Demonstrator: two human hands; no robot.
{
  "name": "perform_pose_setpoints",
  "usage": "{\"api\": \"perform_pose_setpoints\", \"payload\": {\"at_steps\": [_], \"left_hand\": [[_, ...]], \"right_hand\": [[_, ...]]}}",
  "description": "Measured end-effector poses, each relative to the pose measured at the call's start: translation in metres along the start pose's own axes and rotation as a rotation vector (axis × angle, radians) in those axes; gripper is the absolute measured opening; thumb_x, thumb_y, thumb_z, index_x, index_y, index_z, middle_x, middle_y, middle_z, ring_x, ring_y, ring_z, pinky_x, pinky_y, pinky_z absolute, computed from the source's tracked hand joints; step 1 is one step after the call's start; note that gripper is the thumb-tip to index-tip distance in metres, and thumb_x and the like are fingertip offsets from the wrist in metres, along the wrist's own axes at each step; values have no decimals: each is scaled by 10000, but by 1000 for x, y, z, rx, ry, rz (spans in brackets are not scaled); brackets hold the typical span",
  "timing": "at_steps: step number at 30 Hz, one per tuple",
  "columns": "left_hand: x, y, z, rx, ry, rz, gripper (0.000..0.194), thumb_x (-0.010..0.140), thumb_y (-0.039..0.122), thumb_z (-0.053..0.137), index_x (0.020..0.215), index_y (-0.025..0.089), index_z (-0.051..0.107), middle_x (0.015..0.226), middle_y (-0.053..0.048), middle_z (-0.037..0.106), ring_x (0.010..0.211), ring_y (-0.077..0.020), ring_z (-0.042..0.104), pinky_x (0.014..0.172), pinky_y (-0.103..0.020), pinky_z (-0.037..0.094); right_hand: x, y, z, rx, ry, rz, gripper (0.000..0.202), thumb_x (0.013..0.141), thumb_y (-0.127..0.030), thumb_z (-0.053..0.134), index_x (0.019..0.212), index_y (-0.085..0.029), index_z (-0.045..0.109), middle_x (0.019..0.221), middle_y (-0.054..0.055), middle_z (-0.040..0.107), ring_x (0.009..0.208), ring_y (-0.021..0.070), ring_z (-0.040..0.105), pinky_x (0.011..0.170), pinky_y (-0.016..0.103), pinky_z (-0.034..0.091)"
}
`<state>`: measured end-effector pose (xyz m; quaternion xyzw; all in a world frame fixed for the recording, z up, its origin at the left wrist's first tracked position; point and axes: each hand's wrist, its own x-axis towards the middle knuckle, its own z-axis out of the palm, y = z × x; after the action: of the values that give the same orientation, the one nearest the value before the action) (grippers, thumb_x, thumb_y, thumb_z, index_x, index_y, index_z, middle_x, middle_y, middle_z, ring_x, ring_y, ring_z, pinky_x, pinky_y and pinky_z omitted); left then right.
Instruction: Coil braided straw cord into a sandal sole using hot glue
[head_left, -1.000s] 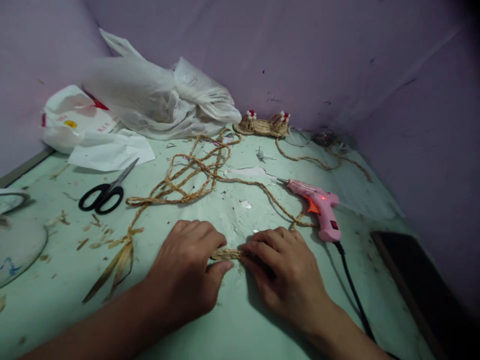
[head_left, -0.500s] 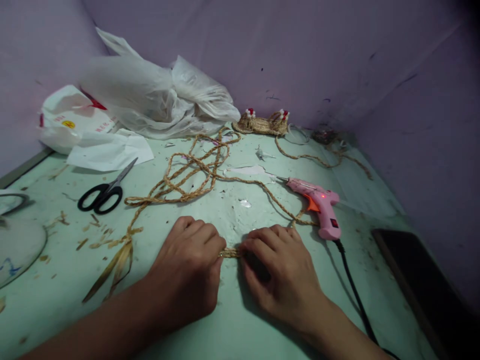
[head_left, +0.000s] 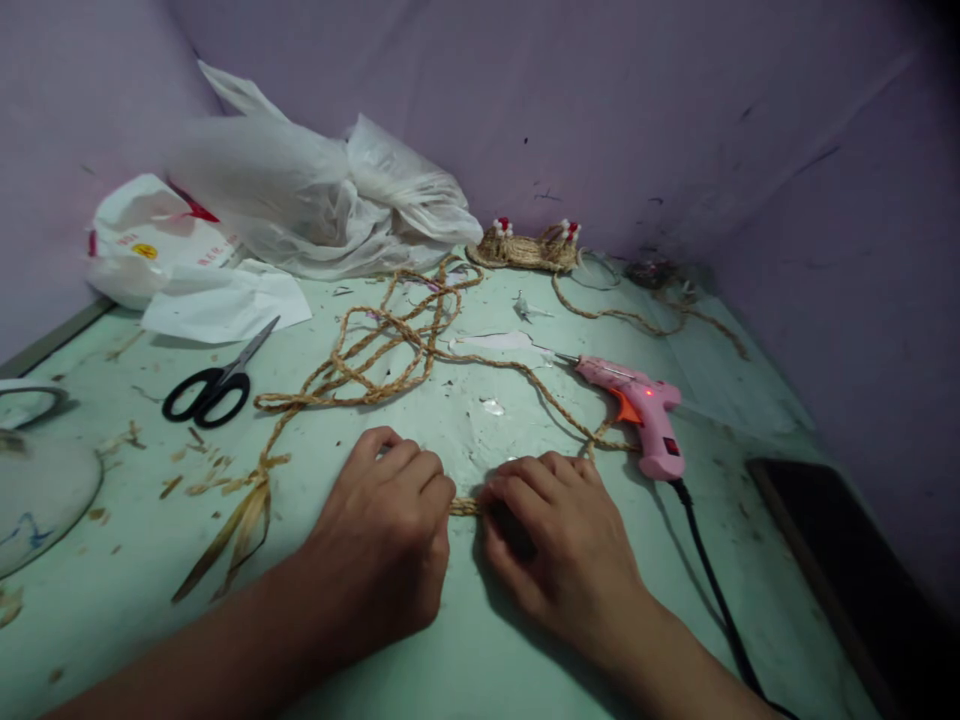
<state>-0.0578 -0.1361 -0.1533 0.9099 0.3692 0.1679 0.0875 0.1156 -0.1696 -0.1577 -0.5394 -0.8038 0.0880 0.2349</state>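
Observation:
A short stretch of braided straw cord (head_left: 466, 507) shows between my two hands, low over the pale green table. My left hand (head_left: 386, 540) has its fingers curled round the cord's left part. Its right part is gripped by the bent fingers of my right hand (head_left: 559, 535). Most of the held piece is hidden under my fingers. Cord emerges beyond my right hand and runs up towards a pink hot glue gun (head_left: 634, 405), whose small red light is on. Loose loops of the same cord (head_left: 367, 370) lie beyond my hands, ending at the left in frayed straw (head_left: 236, 525).
Black-handled scissors (head_left: 217, 385) lie at the left near straw scraps. White plastic bags (head_left: 322, 200) and a woven straw piece with beads (head_left: 525, 250) sit against the wall. A black cable (head_left: 712, 580) and a dark flat object (head_left: 832, 560) are at the right.
My left hand has shifted slightly to the right along the cord, its index finger a little more raised. My right hand stays almost in place. The whole view has moved slightly.

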Motion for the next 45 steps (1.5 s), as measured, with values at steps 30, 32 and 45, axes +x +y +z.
{"api": "perform_pose_setpoints", "payload": {"at_steps": [30, 32, 45], "left_hand": [[1, -13, -13, -99, -180, -24, 117, 743, 177, 559, 825, 190, 642, 777, -38, 622, 786, -207, 548, 937, -492, 313], [2, -20, -24, -136, -256, -58, 206, 709, 248, 648, 913, 217, 643, 844, -24, 647, 849, -219, 563, 939, -473, 321], [3, -13, -10, -83, -146, 20, 112, 682, 100, 503, 673, 166, 593, 699, -34, 580, 724, -185, 511, 932, -467, 316]], "right_hand": [[6, 1, -1, 35, -38, -69, 145, 767, -179, 519, 825, -171, 652, 767, 50, 642, 720, 196, 506, 663, 360, 297], [6, 0, -1, 35, -37, -59, 146, 765, -178, 517, 825, -168, 650, 773, 52, 644, 723, 197, 509, 662, 358, 298], [4, -2, 1, 43, -63, -31, 139, 765, -165, 515, 814, -174, 646, 772, 42, 641, 715, 193, 498, 656, 353, 290]]}}
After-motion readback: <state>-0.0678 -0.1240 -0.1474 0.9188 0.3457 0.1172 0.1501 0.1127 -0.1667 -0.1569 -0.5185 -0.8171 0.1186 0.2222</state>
